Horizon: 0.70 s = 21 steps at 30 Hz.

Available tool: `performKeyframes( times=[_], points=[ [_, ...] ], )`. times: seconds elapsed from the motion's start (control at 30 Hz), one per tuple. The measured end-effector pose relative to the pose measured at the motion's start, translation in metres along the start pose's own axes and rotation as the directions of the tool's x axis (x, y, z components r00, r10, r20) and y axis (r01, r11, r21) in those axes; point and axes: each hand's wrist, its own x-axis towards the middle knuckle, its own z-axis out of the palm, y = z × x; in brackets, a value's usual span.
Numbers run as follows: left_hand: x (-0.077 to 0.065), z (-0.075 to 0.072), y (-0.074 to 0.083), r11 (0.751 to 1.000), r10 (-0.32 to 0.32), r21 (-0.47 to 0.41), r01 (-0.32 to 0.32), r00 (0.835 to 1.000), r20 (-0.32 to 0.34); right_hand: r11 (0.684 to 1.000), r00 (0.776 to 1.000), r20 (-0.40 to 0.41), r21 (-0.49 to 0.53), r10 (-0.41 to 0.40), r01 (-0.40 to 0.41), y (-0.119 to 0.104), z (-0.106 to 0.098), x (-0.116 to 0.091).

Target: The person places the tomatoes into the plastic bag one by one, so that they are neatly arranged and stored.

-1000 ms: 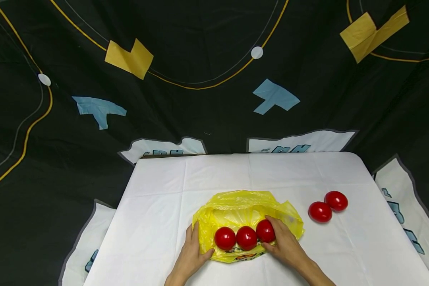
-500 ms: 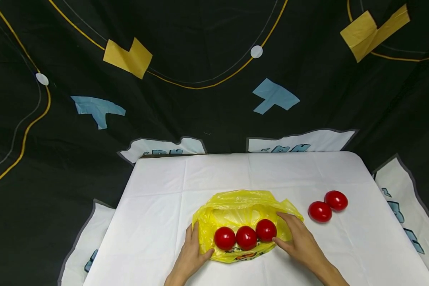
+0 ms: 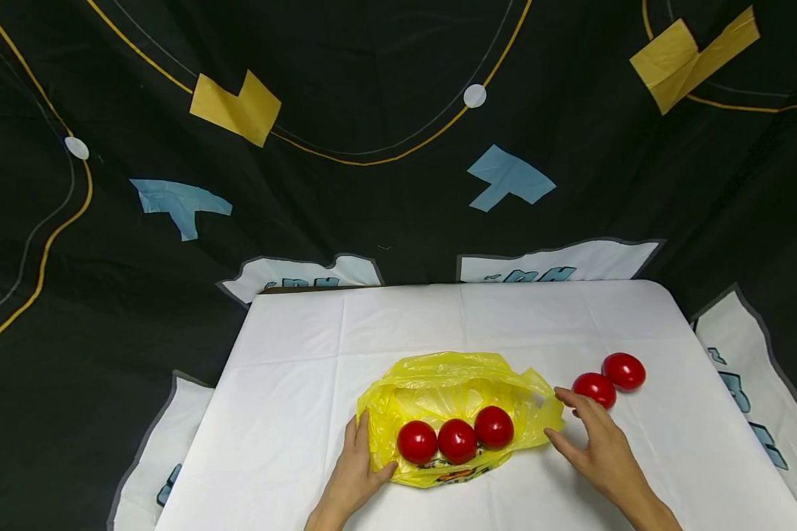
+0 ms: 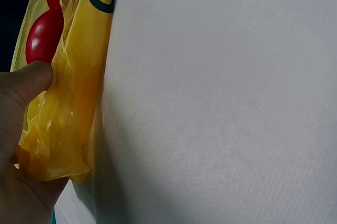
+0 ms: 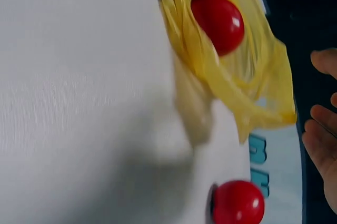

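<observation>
A crinkled yellow plastic bag [image 3: 448, 366] lies with its mouth spread, and three glossy red, rounded balls [image 3: 457, 441] sit in a row inside it. My left hand [image 3: 352, 472] holds the bag's left side; in the left wrist view the thumb [image 4: 37, 79] lies over the plastic, with the other fingers largely hidden behind it. Just past the bag's right end is my right hand [image 3: 601, 457], fingers spread and holding nothing. Beyond its fingertips are two loose red balls, a nearer one [image 3: 595, 389] partly covered by the hand and a farther one [image 3: 624, 371].
A white cloth [image 3: 292, 332] covers the table under everything. Behind the table hangs a dark curtain [image 3: 372, 206] with yellow and blue patches. White printed pieces [image 3: 737, 369] of it show past the table's edges.
My right hand has let go of the rightmost ball in the bag and moved right, out past the bag toward the loose balls. The left hand stays in place.
</observation>
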Motion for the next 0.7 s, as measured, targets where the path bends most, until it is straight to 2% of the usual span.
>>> performKeyframes(
  times=[0.17, 0.3, 0.5, 0.7],
  points=[
    [0.0, -0.001, 0.0, 1.0, -0.007, 0.003, 0.007, 1.0, 0.001, 0.999, 0.994, -0.101, -0.001, 0.053, -0.053, 0.024, -0.006, 0.0],
    [0.001, 0.0, 0.0, 1.0, 0.0, 0.003, 0.0, 1.0, -0.007, 0.997, 0.987, -0.14, -0.015, 0.075, -0.078, 0.047, -0.004, -0.003],
    [0.0, 0.001, 0.0, 1.0, 0.024, 0.006, -0.024, 0.999, -0.028, 0.994, 0.983, -0.159, -0.045, 0.095, -0.104, 0.071, 0.002, -0.008],
    [0.0, 0.0, 0.0, 1.0, 0.002, 0.003, -0.002, 1.0, -0.005, 0.989, 0.981, -0.154, -0.066, 0.12, -0.131, 0.08, 0.004, -0.012]
  ],
)
